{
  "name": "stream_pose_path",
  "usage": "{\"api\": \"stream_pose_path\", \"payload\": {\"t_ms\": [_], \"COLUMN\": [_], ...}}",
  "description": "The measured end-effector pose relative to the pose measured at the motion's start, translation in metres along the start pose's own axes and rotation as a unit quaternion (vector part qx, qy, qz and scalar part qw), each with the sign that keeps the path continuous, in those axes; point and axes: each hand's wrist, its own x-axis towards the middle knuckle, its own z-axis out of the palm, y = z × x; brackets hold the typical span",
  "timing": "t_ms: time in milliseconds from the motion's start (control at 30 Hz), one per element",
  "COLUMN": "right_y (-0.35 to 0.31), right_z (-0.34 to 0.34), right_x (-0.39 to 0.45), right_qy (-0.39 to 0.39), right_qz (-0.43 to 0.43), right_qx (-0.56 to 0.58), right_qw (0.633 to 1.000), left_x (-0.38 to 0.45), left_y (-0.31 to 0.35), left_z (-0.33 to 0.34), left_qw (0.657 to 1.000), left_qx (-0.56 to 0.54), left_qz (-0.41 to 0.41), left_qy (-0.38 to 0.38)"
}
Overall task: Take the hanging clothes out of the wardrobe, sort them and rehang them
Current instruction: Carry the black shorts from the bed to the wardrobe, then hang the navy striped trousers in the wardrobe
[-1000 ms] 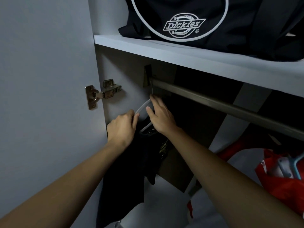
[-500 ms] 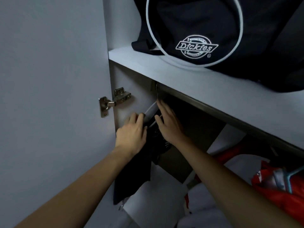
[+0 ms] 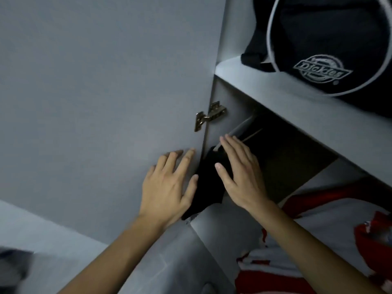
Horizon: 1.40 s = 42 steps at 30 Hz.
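1. Head view, the hands: the left hand (image 3: 169, 187) lies with straight fingers spread against the wardrobe door (image 3: 106, 92), its thumb at the edge of the black garment (image 3: 209, 183); it grasps nothing. The right hand (image 3: 239, 175) is flat and released too, its palm laid on the garment's right side and its fingertips (image 3: 224, 141) reaching up to the white hanger (image 3: 241, 129).

2. Head view, the task's thing: the black garment hangs at the far left end of the wardrobe, just inside the hinge (image 3: 210, 117), squeezed between the two hands. Its long axis runs from the hanger steeply down towards the lower left.

3. Head view, the relation that matters: the hanger lies just above and beyond the right hand's fingertips, so I judge that hand the nearer one for any adjusting or sliding along the rail.

4. Head view, what cannot be seen: the shelf (image 3: 297, 107) carrying the dark bag (image 3: 328, 49) hides the rail and the hanger's hook, so I cannot tell whether the hook is seated. Red and white clothes (image 3: 318, 240) at lower right are cut off by the frame edge.
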Motion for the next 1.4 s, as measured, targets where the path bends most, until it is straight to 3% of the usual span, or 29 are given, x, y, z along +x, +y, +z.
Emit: {"api": "stream_pose_path", "payload": {"t_ms": [167, 367, 567, 867, 1100, 1400], "right_y": [-0.07, -0.18, -0.302, -0.541, -0.707, -0.856], "right_z": [0.012, 0.042, 0.09, 0.157, 0.201, 0.223], "right_x": [-0.014, -0.042, -0.071, -0.172, -0.287, -0.46], "right_qy": [-0.029, -0.109, -0.186, -0.262, -0.325, -0.411], "right_qz": [-0.112, -0.253, -0.359, -0.485, -0.596, -0.708], "right_qx": [0.072, 0.17, 0.22, 0.245, 0.286, 0.335], "right_qw": [0.991, 0.946, 0.888, 0.798, 0.676, 0.466], "left_x": [-0.069, -0.168, -0.296, -0.532, -0.694, -0.852], "left_y": [-0.016, -0.033, -0.078, -0.143, -0.136, -0.061], "left_z": [-0.052, -0.103, -0.153, -0.247, -0.297, -0.324], "left_qw": [0.996, 0.965, 0.904, 0.787, 0.651, 0.406], "left_qx": [0.022, 0.043, 0.113, 0.177, 0.236, 0.293], "left_qz": [-0.08, -0.225, -0.375, -0.551, -0.682, -0.829], "left_qy": [0.039, 0.125, 0.173, 0.214, 0.234, 0.25]}}
